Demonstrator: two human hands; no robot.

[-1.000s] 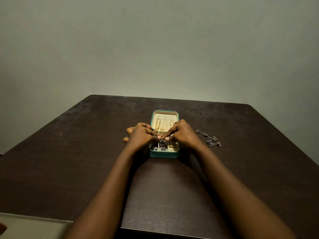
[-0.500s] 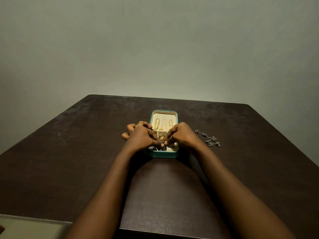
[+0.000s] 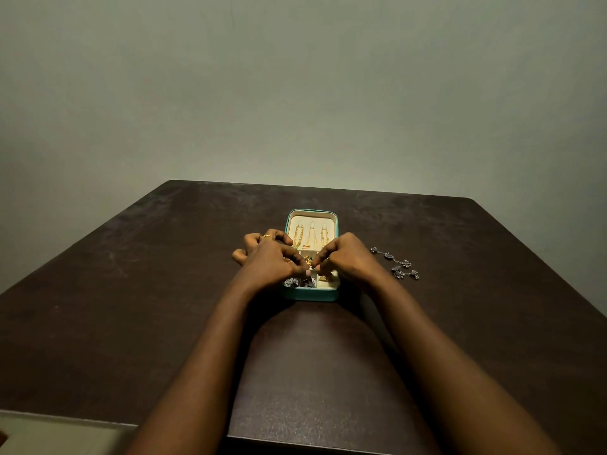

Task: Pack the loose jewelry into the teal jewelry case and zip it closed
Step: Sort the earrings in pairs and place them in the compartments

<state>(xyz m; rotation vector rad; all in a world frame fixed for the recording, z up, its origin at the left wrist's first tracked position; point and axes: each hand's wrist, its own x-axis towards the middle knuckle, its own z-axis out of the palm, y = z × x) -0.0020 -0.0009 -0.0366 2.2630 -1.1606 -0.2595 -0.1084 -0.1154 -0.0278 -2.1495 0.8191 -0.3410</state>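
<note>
working over the case (image 3: 312, 294), mid-frame
my left hand (image 3: 267, 262) and right hand (image 3: 349, 257) curled tip to tip; whether holding anything, i couldn't tell.

A teal case (image 3: 312, 295) lined cream, gold chains (image 3: 299, 236), silver jewelry (image 3: 398, 273), dark brown table (image 3: 131, 290).

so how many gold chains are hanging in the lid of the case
3 gold chains in the open lid: left, middle, right. The left hand and right hand may hide more.
</note>
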